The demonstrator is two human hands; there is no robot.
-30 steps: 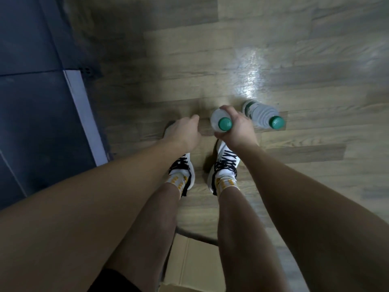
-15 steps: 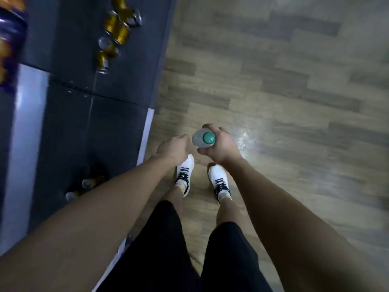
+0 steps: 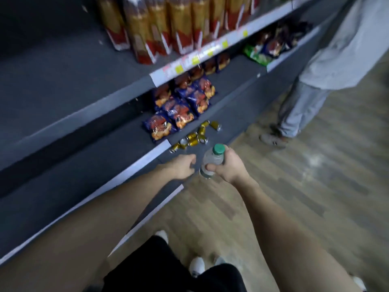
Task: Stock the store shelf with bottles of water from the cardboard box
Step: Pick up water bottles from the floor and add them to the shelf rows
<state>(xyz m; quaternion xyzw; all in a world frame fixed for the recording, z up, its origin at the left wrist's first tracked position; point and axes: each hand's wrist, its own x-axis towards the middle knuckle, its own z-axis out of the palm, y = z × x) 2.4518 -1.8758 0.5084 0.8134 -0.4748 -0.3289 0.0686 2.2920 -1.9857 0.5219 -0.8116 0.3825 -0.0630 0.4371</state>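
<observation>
A store aisle with a wood floor is running beside a dark gray shelf with white edges. Tall yellow and red packs are standing on the top shelf. Blue snack bags are lying on the shelf below. Small gold cans are lying tipped over just past the bags. The right hand is wrapping its grip around a water bottle with a green cap, holding it up just out from the shelf edge and near the cans. The left hand is hanging beside the bottle with fingers loosely curled, holding nothing. Another person in light clothes is standing farther down the aisle. The picture is a bit blurry.
</observation>
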